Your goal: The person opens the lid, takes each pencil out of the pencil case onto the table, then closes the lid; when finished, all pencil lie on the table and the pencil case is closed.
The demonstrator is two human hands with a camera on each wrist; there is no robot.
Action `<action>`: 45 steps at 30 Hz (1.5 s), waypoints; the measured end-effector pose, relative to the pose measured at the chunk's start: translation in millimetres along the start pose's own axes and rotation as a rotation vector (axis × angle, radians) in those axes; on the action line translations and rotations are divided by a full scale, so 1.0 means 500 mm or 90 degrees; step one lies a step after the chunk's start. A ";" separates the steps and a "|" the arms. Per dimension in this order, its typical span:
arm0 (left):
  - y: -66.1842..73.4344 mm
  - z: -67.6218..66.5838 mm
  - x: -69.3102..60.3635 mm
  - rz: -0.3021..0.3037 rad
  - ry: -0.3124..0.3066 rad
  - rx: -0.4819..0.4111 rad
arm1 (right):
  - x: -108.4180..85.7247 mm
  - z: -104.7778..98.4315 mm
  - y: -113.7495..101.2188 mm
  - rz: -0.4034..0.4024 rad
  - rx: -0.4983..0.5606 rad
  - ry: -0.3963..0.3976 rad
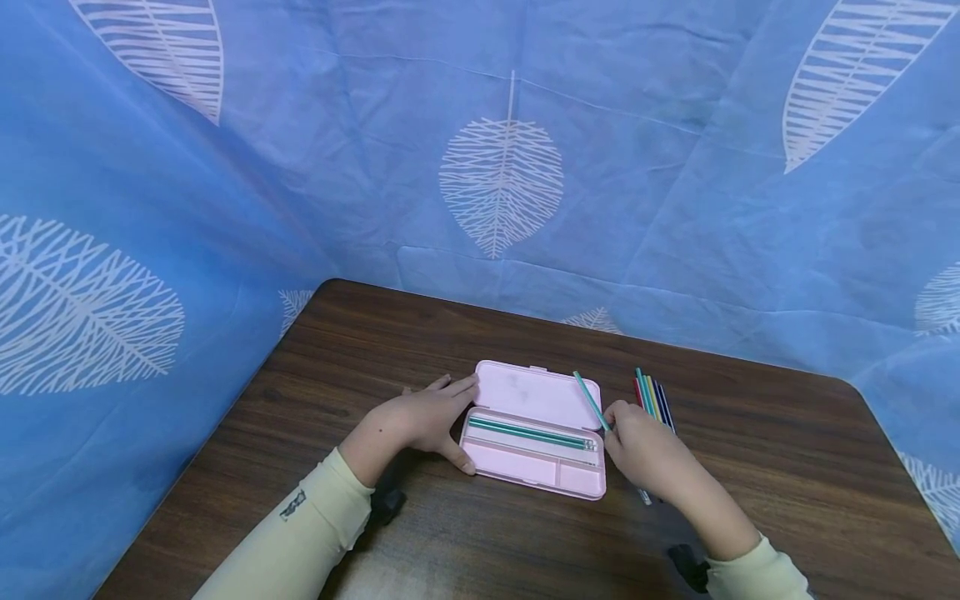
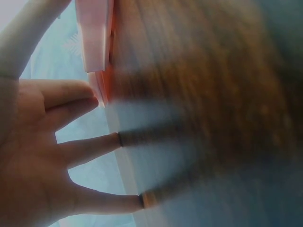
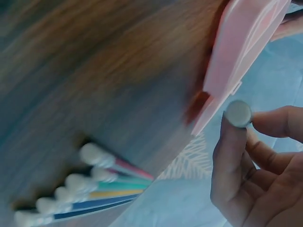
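An open pink pencil case (image 1: 517, 462) lies on the table, its lid (image 1: 528, 392) folded back. Green pencils (image 1: 525, 431) with pale eraser ends lie in its long back compartment. My left hand (image 1: 423, 417) rests against the case's left side, fingers spread and fairly straight, thumb at the front corner. Beyond the case's right edge, my right hand (image 1: 645, 442) pinches a green pencil (image 1: 592, 402) between thumb and fingers. That pencil slants over the right part of the lid. In the right wrist view its round pale end (image 3: 238, 114) faces the camera.
Several loose pencils, among them red, green, yellow and dark blue (image 1: 652, 400), lie on the table beside my right hand, which partly covers them. The brown wooden table (image 1: 420, 325) has a blue cloth (image 1: 360, 167) with white leaf patterns behind it and to the left.
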State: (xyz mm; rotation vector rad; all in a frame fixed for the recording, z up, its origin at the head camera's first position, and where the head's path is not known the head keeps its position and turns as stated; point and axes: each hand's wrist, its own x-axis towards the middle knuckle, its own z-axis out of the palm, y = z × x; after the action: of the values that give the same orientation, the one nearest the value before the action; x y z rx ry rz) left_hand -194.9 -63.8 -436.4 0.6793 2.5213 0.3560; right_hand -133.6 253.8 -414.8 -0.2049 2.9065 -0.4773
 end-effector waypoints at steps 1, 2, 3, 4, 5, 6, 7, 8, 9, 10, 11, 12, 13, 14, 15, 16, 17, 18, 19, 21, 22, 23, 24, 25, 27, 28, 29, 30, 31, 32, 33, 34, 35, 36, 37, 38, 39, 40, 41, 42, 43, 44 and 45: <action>0.000 -0.001 0.000 0.000 0.000 -0.001 | -0.001 -0.003 0.006 0.011 0.014 0.000; 0.000 -0.001 0.000 0.000 0.000 -0.002 | -0.003 -0.005 0.012 0.020 0.024 -0.001; 0.000 -0.001 0.000 0.000 -0.001 -0.003 | -0.005 -0.008 0.019 0.027 0.033 0.001; 0.000 -0.001 0.000 0.000 -0.001 -0.003 | -0.007 -0.010 0.026 0.035 0.036 0.003; 0.000 -0.001 0.000 0.000 -0.001 -0.003 | -0.009 -0.011 0.033 0.041 0.037 0.004; 0.000 -0.002 0.000 0.000 -0.001 -0.003 | -0.010 -0.013 0.040 0.048 0.037 0.008; 0.000 -0.002 0.001 -0.001 -0.001 -0.003 | -0.012 -0.014 0.047 0.053 0.033 0.011; 0.000 -0.002 0.001 -0.001 -0.001 -0.001 | -0.013 -0.015 0.054 0.057 0.027 0.013; 0.000 -0.002 0.001 -0.001 0.000 0.000 | -0.014 -0.016 0.061 0.063 0.020 0.013; 0.000 -0.001 0.001 -0.002 0.001 0.002 | -0.014 -0.017 0.067 0.071 0.014 0.011; 0.000 -0.001 0.001 -0.002 0.001 0.003 | -0.015 -0.018 0.074 0.076 0.008 0.009; 0.000 0.000 0.001 -0.002 0.002 0.004 | -0.015 -0.019 0.080 0.084 0.004 0.006; 0.001 0.000 0.001 -0.002 0.002 0.004 | -0.015 -0.019 0.086 0.091 -0.001 0.003; 0.001 0.000 0.001 -0.003 0.002 0.005 | -0.015 -0.020 0.092 0.096 -0.006 -0.001; 0.001 0.001 0.001 -0.003 0.002 0.003 | -0.015 -0.021 0.098 0.100 -0.009 -0.001; 0.001 0.001 0.001 -0.004 0.003 0.002 | -0.015 -0.021 0.105 0.102 -0.010 0.000; 0.002 0.001 0.000 -0.004 0.003 0.000 | -0.016 -0.021 0.112 0.101 -0.007 0.001; 0.002 0.001 0.000 -0.004 0.003 -0.003 | -0.016 -0.022 0.118 0.105 -0.002 0.000; 0.002 0.001 -0.001 -0.004 0.003 -0.005 | -0.018 -0.022 0.125 0.103 0.002 0.002; 0.003 0.001 -0.002 -0.003 0.004 -0.007 | -0.020 -0.024 0.138 0.102 0.011 0.003; 0.003 0.001 -0.003 -0.003 0.004 -0.007 | -0.021 -0.024 0.144 0.103 0.014 0.001; 0.003 0.000 -0.003 -0.002 0.004 -0.008 | -0.022 -0.026 0.149 0.105 0.018 -0.003; 0.003 0.000 -0.004 -0.002 0.004 -0.008 | -0.022 -0.027 0.154 0.109 0.017 -0.008; 0.003 0.000 -0.004 -0.001 0.004 -0.007 | -0.022 -0.028 0.159 0.110 0.013 -0.011; 0.003 0.000 -0.003 -0.001 0.005 -0.006 | -0.021 -0.029 0.166 0.117 0.007 -0.020; 0.003 0.000 -0.003 -0.002 0.005 -0.006 | -0.020 -0.029 0.171 0.120 0.005 -0.023; 0.003 0.000 -0.003 -0.002 0.006 -0.007 | -0.019 -0.029 0.175 0.122 0.002 -0.026; 0.003 0.000 -0.003 -0.002 0.007 -0.007 | -0.019 -0.028 0.180 0.122 -0.001 -0.028; 0.003 0.001 -0.003 -0.003 0.007 -0.008 | -0.017 -0.028 0.184 0.124 -0.005 -0.030; 0.003 0.001 -0.003 -0.004 0.008 -0.010 | -0.016 -0.029 0.187 0.126 -0.006 -0.032; 0.002 0.001 -0.003 -0.004 0.008 -0.010 | -0.014 -0.029 0.192 0.127 -0.008 -0.032; 0.002 0.001 -0.003 -0.004 0.008 -0.010 | -0.013 -0.029 0.196 0.128 -0.008 -0.034; 0.002 0.002 -0.003 -0.004 0.009 -0.011 | -0.012 -0.029 0.200 0.130 -0.009 -0.036; 0.002 0.002 -0.003 -0.004 0.009 -0.011 | -0.010 -0.030 0.203 0.134 -0.008 -0.038; 0.002 0.002 -0.003 -0.003 0.009 -0.012 | -0.009 -0.030 0.206 0.140 -0.006 -0.040; 0.002 0.002 -0.003 -0.003 0.010 -0.012 | -0.008 -0.030 0.208 0.144 -0.003 -0.042; 0.002 0.002 -0.004 -0.002 0.010 -0.013 | -0.007 -0.030 0.210 0.148 -0.002 -0.043; 0.002 0.002 -0.004 -0.001 0.011 -0.014 | -0.006 -0.029 0.211 0.153 0.001 -0.046; 0.001 0.002 -0.004 0.000 0.011 -0.015 | -0.005 -0.029 0.212 0.159 0.005 -0.048; 0.001 0.003 -0.005 0.000 0.012 -0.017 | -0.004 -0.028 0.213 0.162 0.007 -0.048; 0.001 0.003 -0.005 0.001 0.013 -0.019 | -0.004 -0.027 0.213 0.163 0.009 -0.049; 0.001 0.003 -0.005 0.002 0.014 -0.020 | -0.003 -0.027 0.213 0.164 0.010 -0.048; 0.000 0.003 -0.005 0.002 0.015 -0.022 | -0.002 -0.026 0.213 0.164 0.009 -0.047</action>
State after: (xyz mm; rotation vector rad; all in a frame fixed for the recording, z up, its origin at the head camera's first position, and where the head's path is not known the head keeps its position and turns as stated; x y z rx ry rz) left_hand -192.1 -64.9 -436.6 0.6695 2.5303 0.4102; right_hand -146.6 358.0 -437.3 0.1502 2.8010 -0.4356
